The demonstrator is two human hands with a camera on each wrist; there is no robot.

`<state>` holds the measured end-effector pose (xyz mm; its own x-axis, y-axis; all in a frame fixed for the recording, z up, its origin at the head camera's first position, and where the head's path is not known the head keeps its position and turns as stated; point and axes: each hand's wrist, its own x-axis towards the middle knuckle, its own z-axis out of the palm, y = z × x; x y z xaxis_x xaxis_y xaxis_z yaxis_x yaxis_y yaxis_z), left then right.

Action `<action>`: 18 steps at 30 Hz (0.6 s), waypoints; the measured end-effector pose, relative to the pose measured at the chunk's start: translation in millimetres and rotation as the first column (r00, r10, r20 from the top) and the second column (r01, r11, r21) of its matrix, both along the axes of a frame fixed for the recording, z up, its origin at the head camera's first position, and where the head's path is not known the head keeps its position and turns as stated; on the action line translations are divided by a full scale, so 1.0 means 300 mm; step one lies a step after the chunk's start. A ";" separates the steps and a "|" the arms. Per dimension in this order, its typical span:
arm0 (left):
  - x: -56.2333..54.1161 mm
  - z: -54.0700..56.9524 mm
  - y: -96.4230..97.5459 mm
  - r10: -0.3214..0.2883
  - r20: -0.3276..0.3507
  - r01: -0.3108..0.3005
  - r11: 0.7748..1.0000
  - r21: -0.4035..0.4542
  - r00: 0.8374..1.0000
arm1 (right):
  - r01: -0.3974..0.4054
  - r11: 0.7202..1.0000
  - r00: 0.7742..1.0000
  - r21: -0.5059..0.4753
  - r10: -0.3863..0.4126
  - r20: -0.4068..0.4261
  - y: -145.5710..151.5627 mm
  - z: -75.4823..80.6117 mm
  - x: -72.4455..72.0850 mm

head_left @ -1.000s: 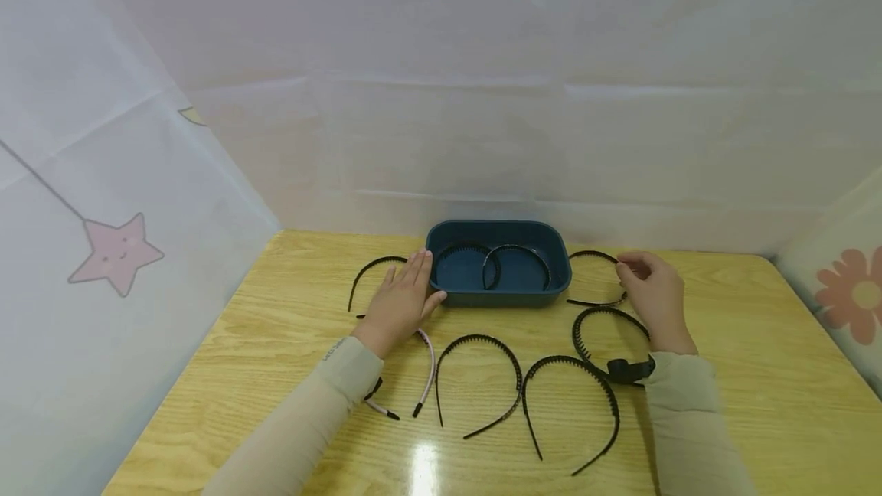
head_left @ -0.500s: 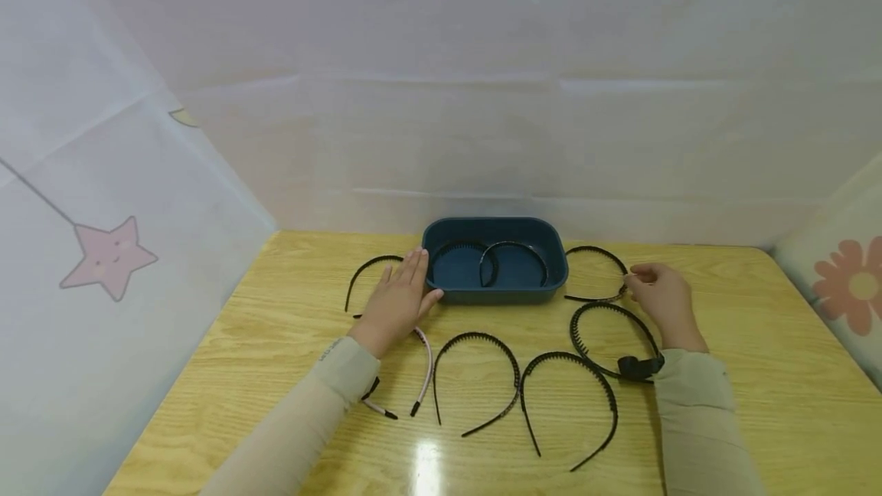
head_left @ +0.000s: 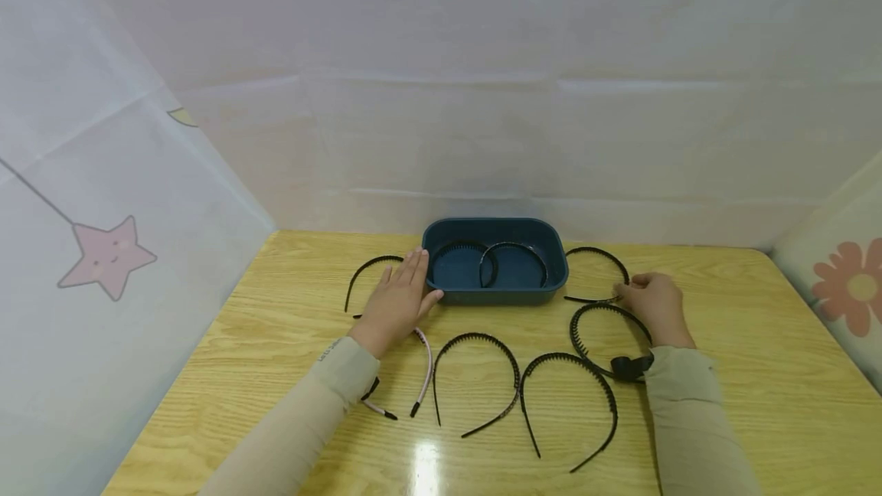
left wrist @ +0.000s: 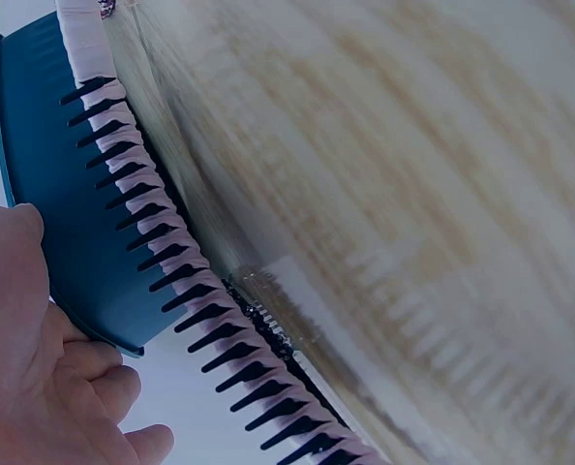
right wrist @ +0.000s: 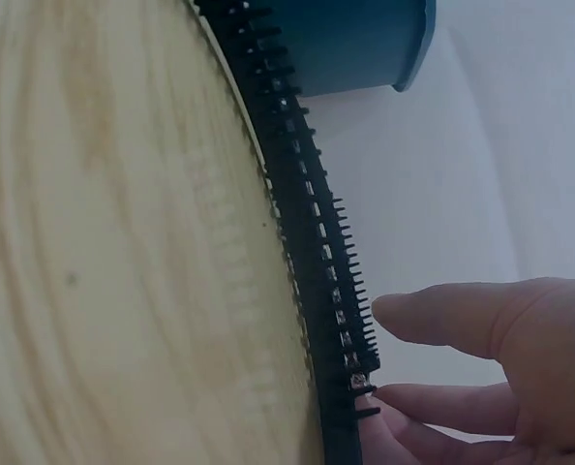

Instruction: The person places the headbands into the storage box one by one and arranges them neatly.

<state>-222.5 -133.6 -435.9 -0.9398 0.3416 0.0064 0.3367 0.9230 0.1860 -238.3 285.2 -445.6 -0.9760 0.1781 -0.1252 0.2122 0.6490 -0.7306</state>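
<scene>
Left hand (head_left: 398, 298) lies flat on the yellow wood-grain tabletop (head_left: 744, 343), fingers straight, fingertips against the left end wall of the dark teal rectangular plastic tray (head_left: 441, 295). Left wrist view shows the same: palm (left wrist: 36, 387) beside the tray wall (left wrist: 65, 242), holding nothing. A pink-wrapped headband with black comb teeth (head_left: 429, 362) runs out from under that hand toward 6 o'clock; up close its teeth (left wrist: 186, 281) cross just in front of the tray.

Right hand (head_left: 651, 303) sits at 3 o'clock of the tray, fingers curled. The right wrist view shows its fingertips (right wrist: 433, 320) closing on the end of a thin black toothed headband (right wrist: 307, 242), thumb above, the other fingers below, touching the band's lower end. From the head view that headband (head_left: 598, 253) lies flat on the tabletop just right of the tray, its arch toward 12 o'clock.

Inside the tray: two black headbands (head_left: 513, 249) side by side.

On the tabletop elsewhere:
- a black headband (head_left: 372, 263) at 9 o'clock of the tray, partly under the left hand;
- a black toothed headband (head_left: 482, 341) at 6 o'clock of the tray;
- another black toothed headband (head_left: 572, 364) at 5 o'clock;
- a black headband with a small black bow (head_left: 606, 311), just below the right hand, its bow against the right sleeve (head_left: 682, 396).
</scene>
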 end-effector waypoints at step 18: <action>-0.004 -0.010 -0.001 -0.006 -0.018 0.005 1.000 -0.008 1.000 | 0.068 0.997 0.997 -0.047 -0.069 -0.026 0.000 -0.032 -0.019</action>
